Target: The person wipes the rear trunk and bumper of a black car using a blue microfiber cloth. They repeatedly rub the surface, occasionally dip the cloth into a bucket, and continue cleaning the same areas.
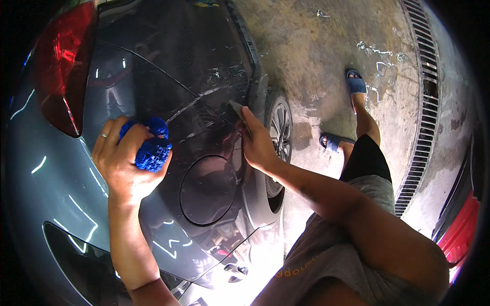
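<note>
My left hand [122, 157], with a ring on one finger, grips a bright blue, rough-textured sponge or cloth [153, 155] over the rear side of a dark grey car [164, 76]. Whether the blue piece touches the paint I cannot tell. My right hand [258, 143] holds a thin, flat grey piece [236, 109] at the body panel above the rear wheel [279, 130]. Its palm side and some fingers are hidden. Pale scuffs [199, 97] run across the panel near the seam. The round fuel flap [208, 190] is closed, between my forearms.
A red tail light [67, 72] sits at upper left. The car's side window [76, 264] is at lower left. Wet concrete floor [302, 49] lies beside the car, with a drain grate [425, 88] along it. A red vehicle part [459, 225] shows at far right.
</note>
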Available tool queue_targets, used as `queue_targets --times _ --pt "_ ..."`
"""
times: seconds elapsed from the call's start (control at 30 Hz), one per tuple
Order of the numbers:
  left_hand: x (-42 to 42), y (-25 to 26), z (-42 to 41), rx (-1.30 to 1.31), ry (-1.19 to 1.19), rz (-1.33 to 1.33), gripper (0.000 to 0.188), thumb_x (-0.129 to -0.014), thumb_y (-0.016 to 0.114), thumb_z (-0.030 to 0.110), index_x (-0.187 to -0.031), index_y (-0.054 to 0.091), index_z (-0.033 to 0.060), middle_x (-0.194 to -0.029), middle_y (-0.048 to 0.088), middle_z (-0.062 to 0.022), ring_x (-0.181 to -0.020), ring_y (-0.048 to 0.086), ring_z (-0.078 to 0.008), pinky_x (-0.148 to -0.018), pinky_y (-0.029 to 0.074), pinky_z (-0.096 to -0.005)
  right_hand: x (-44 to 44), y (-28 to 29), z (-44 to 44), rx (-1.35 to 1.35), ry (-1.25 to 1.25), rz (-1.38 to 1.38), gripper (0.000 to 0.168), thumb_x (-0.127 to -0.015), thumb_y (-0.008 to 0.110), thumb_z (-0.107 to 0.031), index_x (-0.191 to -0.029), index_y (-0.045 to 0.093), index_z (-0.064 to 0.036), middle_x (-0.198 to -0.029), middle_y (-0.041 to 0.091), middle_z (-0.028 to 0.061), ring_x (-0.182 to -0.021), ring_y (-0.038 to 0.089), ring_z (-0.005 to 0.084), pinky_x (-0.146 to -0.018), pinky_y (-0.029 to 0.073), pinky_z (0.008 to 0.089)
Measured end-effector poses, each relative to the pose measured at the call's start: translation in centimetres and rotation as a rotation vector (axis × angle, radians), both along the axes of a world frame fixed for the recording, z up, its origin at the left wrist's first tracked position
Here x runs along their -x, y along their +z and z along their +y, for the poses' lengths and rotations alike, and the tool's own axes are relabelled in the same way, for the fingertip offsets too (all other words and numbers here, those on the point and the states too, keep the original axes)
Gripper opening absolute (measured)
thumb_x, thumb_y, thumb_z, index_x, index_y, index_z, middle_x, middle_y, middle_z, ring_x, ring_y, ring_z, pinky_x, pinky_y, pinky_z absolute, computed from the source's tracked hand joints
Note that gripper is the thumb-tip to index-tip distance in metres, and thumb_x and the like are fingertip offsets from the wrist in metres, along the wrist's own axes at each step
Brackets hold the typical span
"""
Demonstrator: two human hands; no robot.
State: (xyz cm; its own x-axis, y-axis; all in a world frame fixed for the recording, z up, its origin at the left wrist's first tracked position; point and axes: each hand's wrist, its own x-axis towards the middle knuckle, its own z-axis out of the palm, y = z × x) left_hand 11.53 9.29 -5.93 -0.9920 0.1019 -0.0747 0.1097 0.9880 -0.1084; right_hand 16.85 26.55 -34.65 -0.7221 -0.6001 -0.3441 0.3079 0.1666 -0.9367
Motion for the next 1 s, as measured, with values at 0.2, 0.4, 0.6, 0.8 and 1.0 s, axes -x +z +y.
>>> queue_targets --times 0.2,0.4,0.6,0.8,1.0 --pt "0.2 0.0 -0.2 -0.033 0.036 0.018 0.038 -0.052 0.092 0.018 -0.08 0.066 0.0126 -0.085 0.066 -0.0094 -0.074 0.065 -0.0312 -0.066 0.054 -0.0438 -0.9 1.7 0.6 -0.105 0.142 0.029 0.054 -0.105 0.051 -0.007 -0.158 0.042 0.001 -0.158 0.047 0.0311 -0.152 0.038 0.0482 -0.125 0.031 0.0511" --pt "0.0 0.4 -0.4 -0.028 0.06 -0.017 0.039 -0.052 0.092 0.02 -0.081 0.067 0.0129 -0.087 0.067 -0.0094 -0.077 0.067 -0.031 -0.069 0.056 -0.0435 -1.6 2.5 -0.3 -0.184 0.142 -0.033 0.054 -0.112 0.047 -0.032 -0.155 0.045 0.001 -0.156 0.046 0.0335 -0.15 0.038 0.0496 -0.123 0.032 0.0527" --pt "0.3 -0.1 -0.4 -0.059 0.047 -0.046 0.032 -0.06 0.091 0.015 -0.084 0.069 0.0093 -0.088 0.072 -0.0096 -0.084 0.07 -0.0309 -0.073 0.057 -0.0454 4.8 -6.8 -5.3 -0.092 0.053 -0.332 0.047 -0.113 0.045 -0.038 -0.135 0.058 0.002 -0.133 0.063 0.0333 -0.13 0.06 0.0469 -0.108 0.047 0.0533" --pt "0.3 0.3 -0.3 -0.064 0.074 -0.055 0.032 -0.061 0.091 0.016 -0.084 0.07 0.0093 -0.089 0.072 -0.009 -0.086 0.07 -0.0307 -0.074 0.057 -0.0449 -1.1 -4.7 -3.2 -0.097 0.002 0.033 0.051 -0.114 0.044 -0.037 -0.147 0.052 0.001 -0.144 0.058 0.0315 -0.139 0.056 0.0415 -0.116 0.043 0.0442" --pt "-0.3 0.2 -0.9 -0.057 0.053 -0.088 0.033 -0.061 0.091 0.016 -0.085 0.07 0.01 -0.089 0.072 -0.0083 -0.086 0.07 -0.0297 -0.075 0.058 -0.0439 1.8 -5.4 -3.2 -0.002 0.128 -0.384 0.049 -0.115 0.044 -0.029 -0.156 0.043 -0.001 -0.135 0.056 0.0169 -0.122 0.052 0.026 -0.107 0.041 0.0341"
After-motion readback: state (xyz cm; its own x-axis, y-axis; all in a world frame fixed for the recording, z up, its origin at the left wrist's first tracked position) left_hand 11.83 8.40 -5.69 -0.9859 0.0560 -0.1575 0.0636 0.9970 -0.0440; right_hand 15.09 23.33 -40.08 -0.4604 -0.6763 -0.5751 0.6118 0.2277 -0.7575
